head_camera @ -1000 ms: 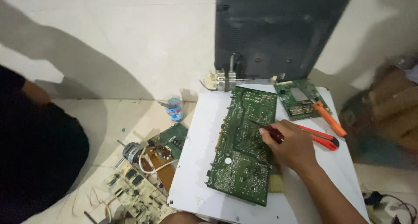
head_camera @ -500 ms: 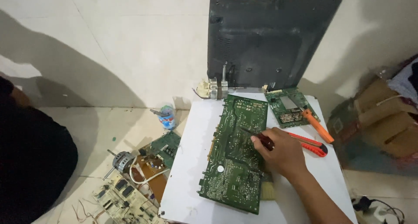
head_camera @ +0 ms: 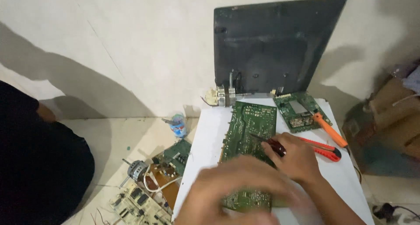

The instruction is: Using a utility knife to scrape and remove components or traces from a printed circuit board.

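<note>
My right hand [head_camera: 295,159] grips a dark-handled screwdriver [head_camera: 269,142], tip at 10 o'clock on the green circuit board [head_camera: 249,128]; left hand [head_camera: 236,188] blurred, grip unclear. Keep tip steady.

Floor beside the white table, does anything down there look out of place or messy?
Yes. Loose circuit boards, a small motor and white wires lie scattered on the floor tiles left of the white table, overlapping at odd angles rather than stacked. A small blue container stands among them.

I see a pale plastered wall [head_camera: 109,41] with soft shadows, a cream tiled floor [head_camera: 113,137], and cardboard boxes [head_camera: 393,115] right.
</note>
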